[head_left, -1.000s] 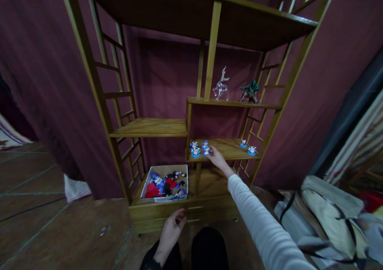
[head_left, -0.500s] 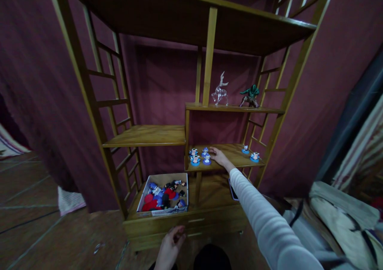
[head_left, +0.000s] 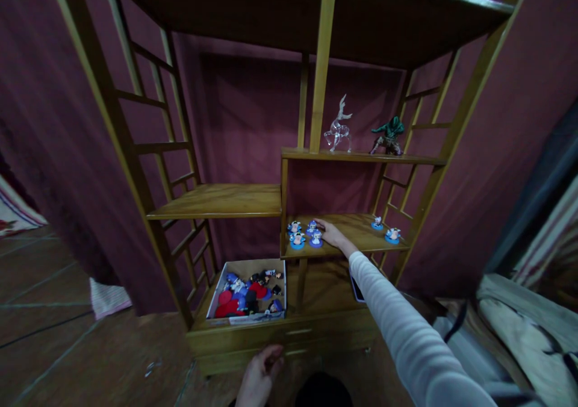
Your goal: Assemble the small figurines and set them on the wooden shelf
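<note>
My right hand reaches onto the lower right shelf, its fingers at the rear figurine with a purple base. Thumb and fingers close on that figurine's right side; the exact contact is small and partly hidden. In front of it stands another purple-based figurine. To their left are two blue-based figurines, one at the front and one behind. Low in front of the drawers, my left hand hangs loosely curled, thumb apart from the fingers, with nothing visible in it.
A shallow box of mixed figurines rests at lower left. Two more blue-based figurines, one rear and one front, stand at the shelf's right end. Above are a clear deer and a green-hooded figure. A phone-like object lies below.
The view has moved slightly closer to the shelves. My right hand stays at the rear purple-based figurine, and my left hand keeps its loose curl near the drawers.
</note>
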Tool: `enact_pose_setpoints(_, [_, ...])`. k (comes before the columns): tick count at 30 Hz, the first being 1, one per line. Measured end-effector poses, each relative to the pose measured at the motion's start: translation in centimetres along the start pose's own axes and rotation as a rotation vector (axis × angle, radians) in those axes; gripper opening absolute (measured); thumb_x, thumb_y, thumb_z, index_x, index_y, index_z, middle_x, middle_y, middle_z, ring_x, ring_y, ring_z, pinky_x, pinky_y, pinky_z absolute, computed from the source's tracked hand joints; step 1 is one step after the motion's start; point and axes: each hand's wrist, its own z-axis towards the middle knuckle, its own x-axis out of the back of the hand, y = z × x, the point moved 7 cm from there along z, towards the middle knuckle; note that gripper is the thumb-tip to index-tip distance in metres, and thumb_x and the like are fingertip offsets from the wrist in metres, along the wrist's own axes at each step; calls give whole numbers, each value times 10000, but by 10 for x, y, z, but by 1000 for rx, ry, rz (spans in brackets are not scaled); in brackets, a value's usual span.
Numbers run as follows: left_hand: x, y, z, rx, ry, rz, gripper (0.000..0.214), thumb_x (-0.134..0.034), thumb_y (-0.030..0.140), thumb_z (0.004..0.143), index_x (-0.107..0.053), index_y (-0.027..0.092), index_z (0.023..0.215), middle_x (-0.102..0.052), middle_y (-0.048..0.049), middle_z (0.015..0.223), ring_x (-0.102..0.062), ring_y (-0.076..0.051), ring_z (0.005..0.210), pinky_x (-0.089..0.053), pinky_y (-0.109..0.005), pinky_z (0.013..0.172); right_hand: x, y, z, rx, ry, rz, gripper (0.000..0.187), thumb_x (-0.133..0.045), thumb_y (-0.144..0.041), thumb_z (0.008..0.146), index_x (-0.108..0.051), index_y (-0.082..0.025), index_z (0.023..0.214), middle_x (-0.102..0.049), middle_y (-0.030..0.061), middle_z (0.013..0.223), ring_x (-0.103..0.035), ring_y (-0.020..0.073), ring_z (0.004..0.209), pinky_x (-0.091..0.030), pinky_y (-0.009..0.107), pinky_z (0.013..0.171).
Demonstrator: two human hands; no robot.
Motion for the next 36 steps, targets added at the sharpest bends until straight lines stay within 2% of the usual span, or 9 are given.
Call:
enact_pose_setpoints(9, [-2,3,-2,-7,-18,9,340,-607,419,685,-697,170,900,-711,-100,931,-644,-236,891,-483,-322,824,1,-9,-3,-16,46,-24,659,-535,40,580,-515,-134,1216,-620,107,1173,-564,179,1115,-368,359,1037])
enact_pose_setpoints(16, [-1,8,-6,-11,-25,38,328,-567,356,715,-684,143,935,-707,-114,937,-647,-234,887,-483,-317,809,-2,-13,-6,14,-12,23,646,-531,24,576,-549,-183,1188,-630,70,1169,-554,184,1133,-367,373,1041])
enact_pose_setpoints(22, [2,-6,-3,-20,8,75,328,-562,339,718,-679,135,946,-704,-124,946,-649,-231,889,-478,-313,821,1,-15,-10,27,-52,3,594,-543,-23,595,-572,-192,1164,-619,60,1189,-535,181,1157,-348,372,1050])
enact_pose_setpoints(28, [12,-7,-4,4,28,90,322,-547,341,724,-684,135,932,-703,-117,963,-642,-220,928,-466,-300,850,24,-14,-39,36,113,-16,457,-497,-142,738,-534,-181,1192,-671,81,1076,-604,164,1028,-400,380,994])
enact_pose_setpoints(31, [19,-1,-9,17,57,114,307,-532,323,727,-682,135,918,-707,-110,935,-647,-216,896,-469,-308,833,25,-17,-59,64,102,-18,438,-529,-187,750,-531,-179,1188,-683,77,1038,-615,165,990,-404,382,984])
enact_pose_setpoints(36, [27,4,-13,15,67,122,285,-512,296,733,-675,134,902,-709,-100,903,-647,-211,880,-471,-304,805,13,-25,-76,5,43,-49,547,-645,-221,695,-507,-206,1224,-656,68,1108,-594,185,1047,-404,376,986])
